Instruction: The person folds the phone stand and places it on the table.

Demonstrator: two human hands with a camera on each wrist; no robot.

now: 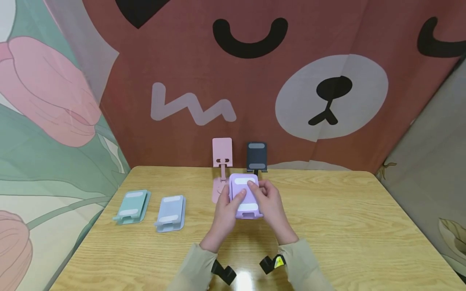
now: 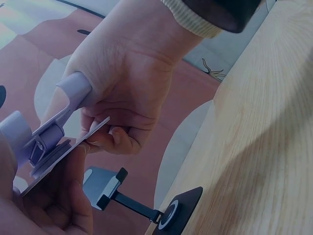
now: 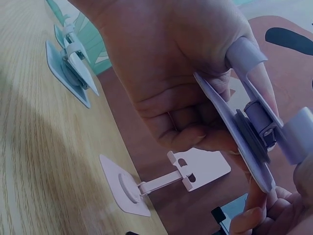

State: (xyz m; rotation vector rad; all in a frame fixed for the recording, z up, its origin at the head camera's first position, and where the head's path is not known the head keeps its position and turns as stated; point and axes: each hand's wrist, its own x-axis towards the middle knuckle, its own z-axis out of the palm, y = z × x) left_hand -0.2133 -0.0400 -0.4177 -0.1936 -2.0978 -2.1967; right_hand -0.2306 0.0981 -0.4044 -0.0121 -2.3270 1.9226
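Observation:
Both hands hold a folded purple phone stand (image 1: pixel 248 207) above the table, in front of my body. My left hand (image 1: pixel 224 214) grips its left side, thumb on the front plate. On the right side, my right hand (image 1: pixel 274 210) grips it, its thumb lying across the plate near the upper pale pad. The wrist views show fingers curled behind the flat base (image 3: pixel 230 125), while the plate and hinge (image 2: pixel 49 139) lie close against it. Behind the hands stand an unfolded pink phone stand (image 1: pixel 222 151) and an unfolded black phone stand (image 1: pixel 256 155).
To the left on the wooden table (image 1: pixel 346 226) lie a folded teal phone stand (image 1: pixel 132 207) and a folded light blue phone stand (image 1: pixel 171 213). A printed cloth (image 1: pixel 255 89) with a bear face hangs behind the table's back edge.

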